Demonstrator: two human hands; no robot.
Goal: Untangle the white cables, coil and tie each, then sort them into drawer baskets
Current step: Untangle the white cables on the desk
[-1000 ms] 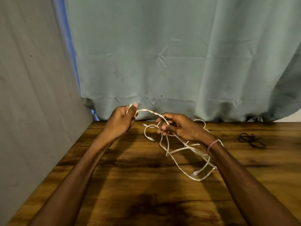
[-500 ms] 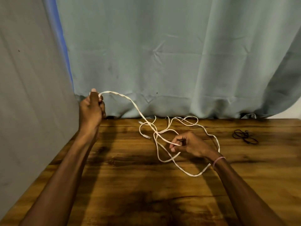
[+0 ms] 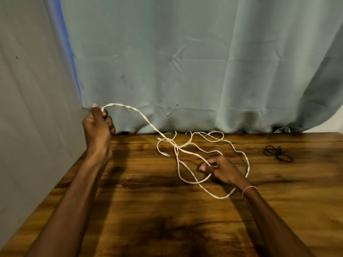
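**A hard pull may make the knot tight**

The wooden table (image 3: pixel 148 210) holds most of the white cables (image 3: pixel 176 145). They lie in loose loops near its back edge, in front of the curtain (image 3: pixel 185 62). One twisted stretch lifts off the table and goes up to my left hand (image 3: pixel 97 127). That hand is clenched round the end, up by the grey wall. My right hand (image 3: pixel 220 170) is low over the table and pinches one thin strand between thumb and fingers.

I think the big risk is the middle, where the strands cross. The two cables there look wound round each other. If I tug with my left hand, the crossing may pull into a hard knot. A loop runs close by my right wrist, so it may catch on my bracelet (image 3: pixel 247 189). The little plug (image 3: pixel 166 154) may hook in a loop too. The black bands (image 3: pixel 277 153) lie well apart on the right, so they look safe.

A second ago my hands were close together above the tangle. Now they are far apart. My left hand has gone up and left, and my right hand has come down. The twisted stretch is longer, and the loops spread wider.
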